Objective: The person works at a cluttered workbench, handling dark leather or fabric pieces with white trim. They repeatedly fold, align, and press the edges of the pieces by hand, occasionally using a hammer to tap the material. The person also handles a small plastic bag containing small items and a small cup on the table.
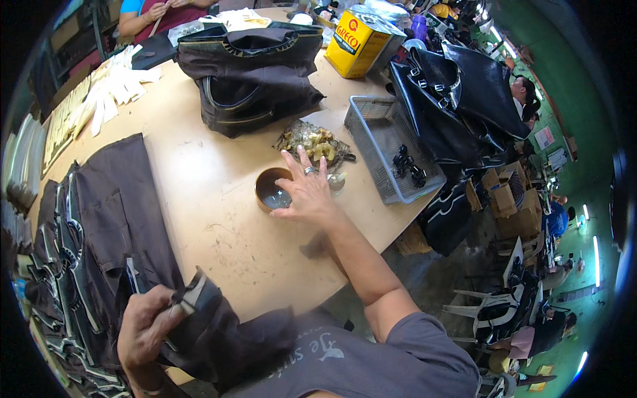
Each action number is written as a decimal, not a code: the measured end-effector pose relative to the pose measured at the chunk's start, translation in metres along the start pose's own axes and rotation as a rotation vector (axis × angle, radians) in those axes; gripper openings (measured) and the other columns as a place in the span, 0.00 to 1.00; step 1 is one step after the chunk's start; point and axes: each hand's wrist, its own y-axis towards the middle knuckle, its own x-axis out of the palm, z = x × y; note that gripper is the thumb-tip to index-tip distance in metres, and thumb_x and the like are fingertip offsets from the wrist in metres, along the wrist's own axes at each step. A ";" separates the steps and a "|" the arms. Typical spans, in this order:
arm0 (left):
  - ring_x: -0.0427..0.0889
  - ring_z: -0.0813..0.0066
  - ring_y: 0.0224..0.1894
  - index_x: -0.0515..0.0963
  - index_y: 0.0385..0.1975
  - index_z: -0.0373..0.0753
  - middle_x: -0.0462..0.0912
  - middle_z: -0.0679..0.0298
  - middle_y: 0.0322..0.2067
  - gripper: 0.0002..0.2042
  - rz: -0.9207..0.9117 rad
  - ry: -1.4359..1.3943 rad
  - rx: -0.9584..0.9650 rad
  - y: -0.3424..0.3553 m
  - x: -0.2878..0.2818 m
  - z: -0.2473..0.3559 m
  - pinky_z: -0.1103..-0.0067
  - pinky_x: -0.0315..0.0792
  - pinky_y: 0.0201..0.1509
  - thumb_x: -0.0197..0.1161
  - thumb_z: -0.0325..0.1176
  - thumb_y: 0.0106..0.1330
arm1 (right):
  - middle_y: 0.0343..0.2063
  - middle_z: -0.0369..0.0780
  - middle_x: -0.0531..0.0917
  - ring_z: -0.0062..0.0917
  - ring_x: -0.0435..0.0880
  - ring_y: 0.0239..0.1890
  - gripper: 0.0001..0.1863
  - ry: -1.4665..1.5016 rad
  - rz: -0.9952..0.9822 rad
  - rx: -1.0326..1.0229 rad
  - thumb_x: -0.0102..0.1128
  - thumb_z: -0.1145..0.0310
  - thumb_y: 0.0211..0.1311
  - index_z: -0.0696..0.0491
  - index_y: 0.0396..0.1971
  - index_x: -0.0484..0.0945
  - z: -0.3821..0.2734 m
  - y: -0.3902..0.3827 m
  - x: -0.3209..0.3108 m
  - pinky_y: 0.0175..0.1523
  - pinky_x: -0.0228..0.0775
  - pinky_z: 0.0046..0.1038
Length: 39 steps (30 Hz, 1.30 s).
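Note:
My left hand is closed on the folded edge of a dark brown fabric bag piece, which hangs across my front. My right hand reaches over the table, fingers spread, with a ring on one finger. Its thumb and fingertips are over the near right rim of a small round brown bowl; I cannot tell whether they touch it. A pale bottom shows inside the bowl. Just beyond the fingers lies a heap of small gold-coloured pieces on a crumpled sheet. A small clear item is partly hidden beside the hand.
Dark brown bags stand at the table's far side; a stack of bag pieces lies at left. A grey plastic basket holds small black parts, near a yellow can and black bags. Another person's hands are at far left.

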 end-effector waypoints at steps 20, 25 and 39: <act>0.68 0.89 0.26 0.73 0.29 0.29 0.73 0.72 0.24 0.07 0.072 -0.359 -0.034 0.034 0.017 -0.030 0.91 0.62 0.31 0.54 0.28 0.60 | 0.57 0.43 0.60 0.43 0.51 0.62 0.17 0.080 0.083 -0.189 0.67 0.59 0.38 0.50 0.28 0.74 -0.028 -0.026 -0.039 0.60 0.38 0.56; 0.65 0.90 0.25 0.73 0.30 0.29 0.72 0.73 0.23 0.07 0.011 -0.329 -0.041 0.054 0.027 -0.031 0.91 0.60 0.28 0.53 0.28 0.60 | 0.56 0.42 0.61 0.41 0.55 0.61 0.15 0.725 0.274 -0.510 0.61 0.59 0.46 0.49 0.33 0.73 -0.069 -0.047 -0.089 0.62 0.37 0.50; 0.67 0.91 0.31 0.73 0.40 0.31 0.73 0.72 0.30 0.10 -0.123 -0.681 -0.110 0.063 0.031 -0.035 0.93 0.62 0.33 0.52 0.28 0.61 | 0.53 0.44 0.66 0.38 0.63 0.56 0.20 0.806 0.327 -0.500 0.61 0.70 0.44 0.51 0.42 0.72 -0.092 -0.038 -0.039 0.61 0.42 0.44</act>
